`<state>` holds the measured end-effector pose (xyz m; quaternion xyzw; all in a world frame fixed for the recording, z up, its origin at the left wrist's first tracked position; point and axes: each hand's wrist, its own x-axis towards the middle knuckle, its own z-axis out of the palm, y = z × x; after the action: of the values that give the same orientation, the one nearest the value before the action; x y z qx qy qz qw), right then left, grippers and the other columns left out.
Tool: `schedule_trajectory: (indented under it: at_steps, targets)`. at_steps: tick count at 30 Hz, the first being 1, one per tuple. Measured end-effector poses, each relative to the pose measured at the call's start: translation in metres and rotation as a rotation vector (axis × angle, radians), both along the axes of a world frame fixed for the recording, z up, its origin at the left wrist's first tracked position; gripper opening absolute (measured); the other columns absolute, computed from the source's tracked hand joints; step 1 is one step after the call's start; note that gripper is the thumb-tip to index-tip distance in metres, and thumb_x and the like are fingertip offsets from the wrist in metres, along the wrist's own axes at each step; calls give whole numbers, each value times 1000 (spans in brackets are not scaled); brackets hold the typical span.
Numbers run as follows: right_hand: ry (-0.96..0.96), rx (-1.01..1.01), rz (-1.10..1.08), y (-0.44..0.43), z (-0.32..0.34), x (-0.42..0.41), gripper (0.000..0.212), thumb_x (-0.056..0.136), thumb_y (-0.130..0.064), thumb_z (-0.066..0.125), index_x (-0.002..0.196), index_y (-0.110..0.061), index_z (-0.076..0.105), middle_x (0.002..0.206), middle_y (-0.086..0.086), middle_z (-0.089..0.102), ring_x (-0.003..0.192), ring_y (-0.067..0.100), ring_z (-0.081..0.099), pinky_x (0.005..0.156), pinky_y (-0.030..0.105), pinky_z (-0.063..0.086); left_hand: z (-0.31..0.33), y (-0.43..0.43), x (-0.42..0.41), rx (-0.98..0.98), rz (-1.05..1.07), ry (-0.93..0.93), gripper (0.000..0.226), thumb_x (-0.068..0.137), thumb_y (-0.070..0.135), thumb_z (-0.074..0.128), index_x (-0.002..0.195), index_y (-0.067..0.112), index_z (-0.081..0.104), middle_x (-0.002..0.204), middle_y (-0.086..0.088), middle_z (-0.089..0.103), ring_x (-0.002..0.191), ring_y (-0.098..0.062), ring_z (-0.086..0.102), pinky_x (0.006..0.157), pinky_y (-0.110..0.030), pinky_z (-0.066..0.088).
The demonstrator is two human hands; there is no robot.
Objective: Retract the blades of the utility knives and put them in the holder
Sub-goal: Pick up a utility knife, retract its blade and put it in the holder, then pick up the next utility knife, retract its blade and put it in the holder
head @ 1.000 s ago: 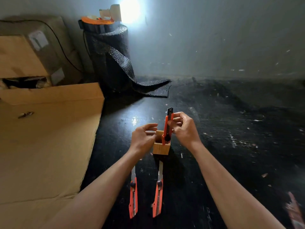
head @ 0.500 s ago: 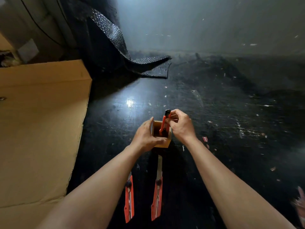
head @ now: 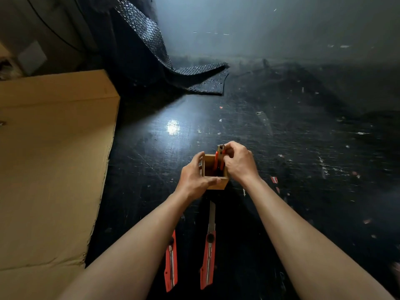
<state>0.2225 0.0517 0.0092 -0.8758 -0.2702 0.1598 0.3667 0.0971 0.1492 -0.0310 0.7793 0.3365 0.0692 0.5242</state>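
Note:
A small square wooden holder (head: 216,184) stands on the dark floor. My left hand (head: 194,178) grips its left and near sides. My right hand (head: 238,162) pinches the top of an orange utility knife (head: 219,157) that stands inside the holder, its upper end poking above the rim. Two more orange utility knives lie on the floor nearer to me. The right one (head: 208,250) shows its blade extended toward the holder. The left one (head: 171,262) is partly hidden by my left forearm, so its blade cannot be seen.
A large flat cardboard sheet (head: 49,169) covers the floor on the left. A roll of black bubble-textured wrap (head: 164,68) trails across the floor at the back. The dark floor (head: 303,159) is scattered with small scraps.
The knife in my right hand has gone down deeper into the holder. My left hand has closed around the holder's side. The camera has tilted downward.

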Motion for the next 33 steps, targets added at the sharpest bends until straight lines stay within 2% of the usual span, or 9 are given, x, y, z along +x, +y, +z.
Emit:
schedule_trajectory:
  at_steps: [4,7,11,13,16,20,24,28,33]
  targets:
    - [4,6,-23,0,0,2,29,85,1,59,104,-17,71,98,2,76,92,20,69,73,26,51,0,-1,-1,10,0,5,106,70,27,95,157,19,36,152,-8,55,137,-24,55,102,-23,39]
    - [-11,28,-35,-3,4,2,29,86,1,61,108,-16,70,103,3,76,97,19,69,79,26,54,2,-2,-3,34,-19,13,107,72,31,94,159,20,32,155,-8,52,140,-25,53,110,-30,40]
    - [-18,21,-21,-13,13,1,30,89,-7,68,119,-13,65,110,4,73,103,21,69,89,37,58,7,-3,-3,37,-14,30,113,72,32,94,161,17,27,156,-9,51,141,-26,52,115,-38,41]
    - [-16,9,-19,-22,17,-2,36,90,-16,72,125,-12,62,114,5,71,105,21,66,90,36,56,13,-6,-6,61,-4,35,115,70,33,94,161,15,26,157,-10,50,141,-27,51,116,-40,41]
    - [-27,-23,-14,-37,22,-11,39,91,-19,72,127,-13,60,117,7,69,108,22,65,90,34,54,21,-16,-17,107,24,8,95,74,26,92,153,8,41,148,-11,58,131,-21,58,106,-29,44]
    - [1,-119,15,-61,20,-37,39,89,-20,73,126,-16,60,118,6,69,109,22,66,90,37,55,24,-36,-42,227,138,-20,77,80,32,87,146,11,52,139,-10,65,126,-23,63,106,-38,52]
    - [104,-174,42,-83,5,-72,36,89,-22,73,123,-20,62,120,4,69,111,21,66,91,39,56,19,-60,-75,268,137,0,56,86,28,81,135,11,61,125,-6,71,107,-13,66,93,-27,54]
    - [191,-264,80,-101,-17,-107,41,89,-25,72,128,-22,62,125,2,68,115,19,64,96,40,54,5,-82,-107,246,63,127,42,89,26,76,128,16,67,120,-3,73,109,-15,69,103,-42,55]
    - [296,-316,113,-123,-44,-148,41,89,-27,72,128,-20,62,113,2,71,101,18,69,90,42,58,-19,-104,-137,114,-25,238,37,92,13,72,129,13,69,124,-4,74,114,-17,70,100,-34,57]
